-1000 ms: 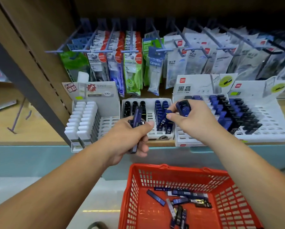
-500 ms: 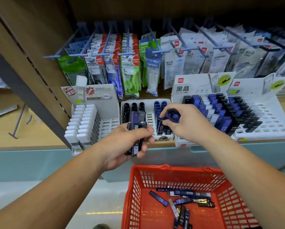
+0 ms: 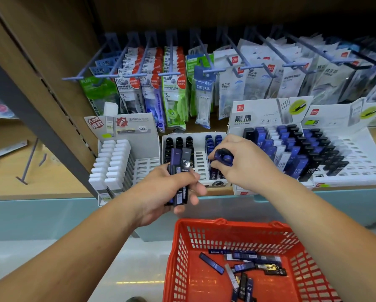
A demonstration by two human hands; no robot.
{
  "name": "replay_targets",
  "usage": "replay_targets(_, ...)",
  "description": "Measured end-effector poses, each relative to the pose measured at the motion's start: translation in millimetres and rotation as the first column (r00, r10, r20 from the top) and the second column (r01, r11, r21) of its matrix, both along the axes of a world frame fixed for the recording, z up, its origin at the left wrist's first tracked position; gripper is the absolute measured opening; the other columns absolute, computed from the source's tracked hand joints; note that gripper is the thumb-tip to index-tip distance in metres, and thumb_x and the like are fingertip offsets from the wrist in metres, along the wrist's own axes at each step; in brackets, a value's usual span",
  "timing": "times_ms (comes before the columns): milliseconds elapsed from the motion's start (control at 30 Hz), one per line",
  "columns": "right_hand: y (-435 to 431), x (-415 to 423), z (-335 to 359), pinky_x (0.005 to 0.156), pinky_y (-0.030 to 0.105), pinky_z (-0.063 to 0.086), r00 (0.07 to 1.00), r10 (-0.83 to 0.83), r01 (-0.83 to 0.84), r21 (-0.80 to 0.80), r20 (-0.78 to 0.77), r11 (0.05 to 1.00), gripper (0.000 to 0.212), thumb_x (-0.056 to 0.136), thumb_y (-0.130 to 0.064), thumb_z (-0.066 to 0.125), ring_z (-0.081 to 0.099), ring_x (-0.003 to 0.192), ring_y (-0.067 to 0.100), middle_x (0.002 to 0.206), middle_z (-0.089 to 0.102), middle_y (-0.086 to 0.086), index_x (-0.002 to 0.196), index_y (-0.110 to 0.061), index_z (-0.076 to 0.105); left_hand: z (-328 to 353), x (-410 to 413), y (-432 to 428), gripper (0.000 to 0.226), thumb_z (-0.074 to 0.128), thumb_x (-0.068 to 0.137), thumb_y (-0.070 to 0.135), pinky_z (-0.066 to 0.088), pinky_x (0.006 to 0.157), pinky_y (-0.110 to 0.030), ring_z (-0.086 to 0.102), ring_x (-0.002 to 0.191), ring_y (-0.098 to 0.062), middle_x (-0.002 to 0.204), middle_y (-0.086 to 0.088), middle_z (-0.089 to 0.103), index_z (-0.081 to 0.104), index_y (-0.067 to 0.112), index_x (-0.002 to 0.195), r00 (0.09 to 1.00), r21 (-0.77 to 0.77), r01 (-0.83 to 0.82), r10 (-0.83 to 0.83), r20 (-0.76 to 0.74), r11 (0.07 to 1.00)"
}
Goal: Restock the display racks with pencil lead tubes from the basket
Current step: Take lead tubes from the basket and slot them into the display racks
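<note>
Hands mid-restock: the left hand grips a fistful of pencil lead tubes, while the right hand pinches one blue tube over the middle rack. Loose tubes lie in the red basket below. Light, stiff and likely slick, each tube looks best pinched near the cap, base leading into its slot.

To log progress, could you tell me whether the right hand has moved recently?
Yes: the right hand, pinching a blue tube, shifted left toward the middle rack.
</note>
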State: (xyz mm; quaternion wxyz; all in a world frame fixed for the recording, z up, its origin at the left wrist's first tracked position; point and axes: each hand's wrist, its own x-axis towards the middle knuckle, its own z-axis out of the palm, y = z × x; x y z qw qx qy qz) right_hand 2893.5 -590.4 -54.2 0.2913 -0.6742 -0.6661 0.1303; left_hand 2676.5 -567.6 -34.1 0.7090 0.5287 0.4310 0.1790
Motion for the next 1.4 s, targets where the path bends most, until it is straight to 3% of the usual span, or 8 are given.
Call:
replay_targets(67,-4,-5,12,0.086,0.028,0.054,0.974,-0.063,0.073,0.040,-0.218,0.996,0.008,0.088,-0.024,0.080,0.065,0.088,0.008,0.097,0.069,-0.009,0.094,-0.027,0.077,1,0,-1,0.026,0.068,0.099,0.021,0.036,0.048,-0.027,0.065,0.067,-0.020,0.100,-0.021,0.076,0.059,0.004,0.116,1.000,0.015,0.025,-0.025,-0.002,1.000)
replay_targets(200,-16,-23,34,0.048,0.018,0.045,0.805,-0.055,0.025,-0.059,-0.591,0.998,0.005,0.089,-0.025,0.080,0.054,0.050,0.001,0.066,0.070,-0.009,0.088,-0.020,0.078,1,1,-3,0.026,0.075,0.093,0.021,0.040,0.049,-0.027,0.072,0.080,-0.027,0.102,-0.024,0.076,0.065,0.007,0.112,0.999,0.053,0.054,-0.054,-0.010,0.997)
replay_targets(633,-11,-20,27,0.043,0.025,0.037,0.609,-0.246,0.175,-0.175,-0.754,0.969,0.011,0.093,-0.022,0.076,0.043,0.040,0.015,0.045,0.050,-0.005,0.092,-0.012,0.073,3,-6,0,0.018,0.069,0.097,0.014,0.046,0.045,-0.025,0.078,0.085,-0.028,0.096,-0.021,0.078,0.068,0.003,0.112,0.984,0.029,-0.177,0.176,0.034,0.984)
replay_targets(933,-24,-9,38,0.052,0.021,0.048,0.920,0.027,-0.133,-0.248,-0.391,0.960,0.020,0.082,-0.033,0.085,0.055,0.050,0.003,0.072,0.069,-0.006,0.093,-0.020,0.074,-3,-9,5,0.021,0.073,0.096,0.021,0.040,0.047,-0.029,0.062,0.067,-0.019,0.081,-0.016,0.073,0.072,0.000,0.099,0.980,0.146,-0.197,0.193,0.041,0.970)
replay_targets(1033,-27,-16,31,0.073,0.035,0.056,0.960,0.161,-0.223,-0.278,-0.229,0.934,0.029,0.080,-0.042,0.086,0.065,0.072,0.012,0.087,0.073,0.001,0.096,-0.023,0.072,-3,-9,3,0.020,0.072,0.096,0.020,0.040,0.048,-0.030,0.058,0.064,-0.019,0.078,-0.017,0.069,0.074,0.000,0.096,0.992,0.179,-0.128,0.123,0.043,0.976)
replay_targets(1100,-28,-22,27,0.066,0.034,0.050,0.962,0.210,-0.252,-0.277,-0.173,0.927,0.025,0.085,-0.039,0.082,0.055,0.063,0.012,0.075,0.065,-0.002,0.090,-0.020,0.067,-1,-8,2,0.027,0.072,0.097,0.021,0.039,0.048,-0.030,0.058,0.065,-0.020,0.080,-0.017,0.070,0.071,-0.005,0.105,0.991,0.176,-0.128,0.120,0.056,0.976)
replay_targets(1200,-27,-20,28,0.048,0.021,0.043,0.939,0.050,-0.139,-0.240,-0.341,0.961,0.021,0.095,-0.029,0.073,0.054,0.047,0.006,0.058,0.058,-0.005,0.094,-0.010,0.063,2,-10,4,0.021,0.065,0.101,0.019,0.037,0.047,-0.028,0.061,0.062,-0.021,0.087,-0.021,0.073,0.063,-0.001,0.109,0.988,0.158,-0.145,0.136,0.066,0.977)
replay_targets(1400,-21,-26,33,0.043,0.026,0.033,0.613,-0.174,-0.025,-0.239,-0.771,0.971,0.019,0.087,-0.026,0.082,0.043,0.045,0.019,0.054,0.048,0.004,0.093,-0.013,0.069,-3,-12,3,0.019,0.074,0.093,0.007,0.043,0.055,-0.032,0.070,0.074,-0.027,0.093,-0.024,0.076,0.056,0.004,0.099,0.998,0.187,-0.057,0.055,0.020,0.981)
